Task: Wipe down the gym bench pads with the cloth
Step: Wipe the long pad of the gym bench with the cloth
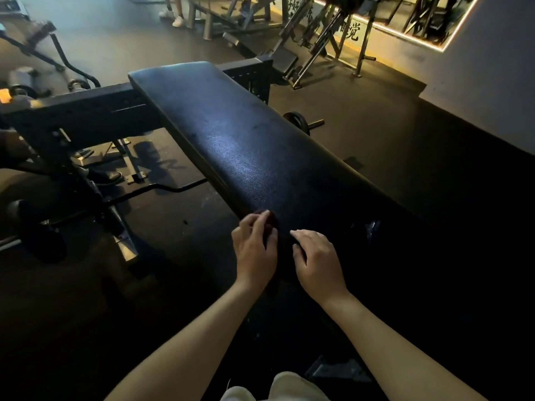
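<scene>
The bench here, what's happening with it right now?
A person leans over a long black bench pad in a dim gym. Both hands sit at its near end: the left hand curled at the pad's edge over something dark, maybe the cloth, too dim to tell; the right hand rests beside it. Most of the pad lies ahead of the hands.

Gym (padded bench (246, 146), weight racks (327, 33))
</scene>
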`<state>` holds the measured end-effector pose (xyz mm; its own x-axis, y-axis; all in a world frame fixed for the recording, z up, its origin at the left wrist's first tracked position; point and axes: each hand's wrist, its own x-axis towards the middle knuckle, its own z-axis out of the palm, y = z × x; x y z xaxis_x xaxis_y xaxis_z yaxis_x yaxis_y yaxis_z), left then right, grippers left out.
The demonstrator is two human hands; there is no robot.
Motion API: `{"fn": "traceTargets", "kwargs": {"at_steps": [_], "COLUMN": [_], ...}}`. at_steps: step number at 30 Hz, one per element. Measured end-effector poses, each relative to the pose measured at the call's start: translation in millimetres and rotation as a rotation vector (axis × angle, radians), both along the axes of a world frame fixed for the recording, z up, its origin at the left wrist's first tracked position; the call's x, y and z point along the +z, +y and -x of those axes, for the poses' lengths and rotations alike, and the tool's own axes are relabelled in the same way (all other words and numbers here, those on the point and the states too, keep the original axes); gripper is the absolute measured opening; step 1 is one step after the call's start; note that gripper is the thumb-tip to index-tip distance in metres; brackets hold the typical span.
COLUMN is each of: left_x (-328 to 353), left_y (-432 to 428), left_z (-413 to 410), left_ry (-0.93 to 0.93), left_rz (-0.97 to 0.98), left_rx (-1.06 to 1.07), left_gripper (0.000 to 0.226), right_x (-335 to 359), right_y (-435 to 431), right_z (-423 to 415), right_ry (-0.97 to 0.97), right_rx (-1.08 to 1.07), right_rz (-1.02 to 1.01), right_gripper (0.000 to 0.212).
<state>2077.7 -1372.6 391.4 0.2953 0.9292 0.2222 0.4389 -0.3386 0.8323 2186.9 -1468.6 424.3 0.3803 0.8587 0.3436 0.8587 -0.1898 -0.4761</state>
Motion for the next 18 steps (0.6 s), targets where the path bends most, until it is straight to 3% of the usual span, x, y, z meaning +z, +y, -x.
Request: {"fn": "traceTargets", "kwargs": {"at_steps": [5, 12, 18], "left_x": [11, 10, 13], "left_y": [-7, -92, -58], "left_z": [-12, -16, -31], "left_ry": [0.019, 0.035, 0.056], "left_rz": [0.126, -0.030, 0.009], "left_rx": [0.020, -0.098, 0.090], "left_gripper": [0.045, 0.042, 0.041], "right_x": [1, 3, 3], "right_y": [-6, -42, -29], "right_z": [-4, -25, -27], "right_ry": [0.003, 0.055, 0.037], "right_rx": [0.030, 0.005, 0.024], "right_rz": [0.010, 0.007, 0.013], "right_gripper": [0.031, 0.031, 0.029]}}
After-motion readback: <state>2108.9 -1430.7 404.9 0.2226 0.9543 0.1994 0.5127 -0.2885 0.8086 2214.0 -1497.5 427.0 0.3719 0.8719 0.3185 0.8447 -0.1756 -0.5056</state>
